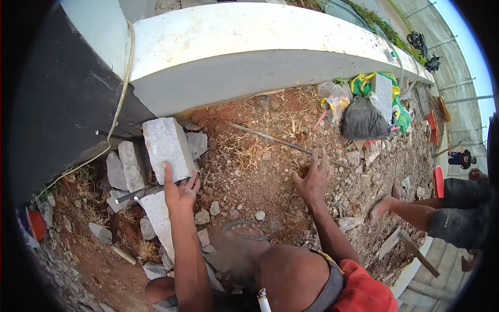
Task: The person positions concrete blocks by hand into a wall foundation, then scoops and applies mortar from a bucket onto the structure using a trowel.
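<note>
One pale grey block (pixel 165 148): sitting at centre-left of the frame, beside rougher grey chunks (pixel 132 165) by the dark wall (pixel 78 78). Looking a bit tilted from up here, though the lens is bending everything.

Left hand (pixel 181 196): touching the block's near edge, fingers spreading over it. Can't tell if that grip is bearing weight or just steadying.

Right hand (pixel 313 184): hovering above the dirt right of centre, fingers spreading wide, grip holding nothing.

Done so far: block is already standing up with the chunks, so I'm guessing placing is well along.

Left: gaps are showing between those chunks and I'm not spotting mortar, so I'm calling it unfinished.

In the way: dark rods (pixel 138 193) are poking out right below the block, and a cable (pixel 123 93) is trailing down the upper left.

Around: a long thin bar (pixel 275 139) is lying mid-frame, plastic bags (pixel 364 118) are slumping at upper right, and a co-worker's bare leg (pixel 410 207) is reaching in from the right edge.
</note>
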The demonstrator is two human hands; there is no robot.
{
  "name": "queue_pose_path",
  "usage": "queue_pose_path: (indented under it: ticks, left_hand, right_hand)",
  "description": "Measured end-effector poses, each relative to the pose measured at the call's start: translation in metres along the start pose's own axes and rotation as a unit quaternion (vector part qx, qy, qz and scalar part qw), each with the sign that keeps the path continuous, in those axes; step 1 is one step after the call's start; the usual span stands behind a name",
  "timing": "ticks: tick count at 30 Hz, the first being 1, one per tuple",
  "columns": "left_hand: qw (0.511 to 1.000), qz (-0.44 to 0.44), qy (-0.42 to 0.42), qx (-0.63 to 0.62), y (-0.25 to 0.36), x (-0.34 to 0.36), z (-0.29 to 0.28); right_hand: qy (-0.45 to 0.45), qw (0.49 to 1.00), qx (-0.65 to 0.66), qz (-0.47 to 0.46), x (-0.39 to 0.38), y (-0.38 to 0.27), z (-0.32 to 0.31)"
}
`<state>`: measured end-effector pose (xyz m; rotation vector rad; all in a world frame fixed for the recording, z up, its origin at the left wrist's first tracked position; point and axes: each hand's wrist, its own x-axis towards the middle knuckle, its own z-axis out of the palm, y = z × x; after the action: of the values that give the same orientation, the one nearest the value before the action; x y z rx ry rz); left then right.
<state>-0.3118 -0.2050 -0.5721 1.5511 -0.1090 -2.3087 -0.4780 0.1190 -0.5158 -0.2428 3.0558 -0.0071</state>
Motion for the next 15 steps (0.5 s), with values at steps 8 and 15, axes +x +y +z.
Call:
queue_pose_path:
  ticks: [8,15]
  left_hand:
    - [0.999,-0.009,-0.012,0.038,0.003,-0.003,0.0]
    - [0.999,-0.007,-0.019,0.026,0.004,-0.004,0.002]
  right_hand:
    - [-0.086,0.919,0.38,-0.051,-0.02,-0.045,0.0]
    - [-0.115,0.872,0.435,-0.192,0.051,-0.217,0.101]
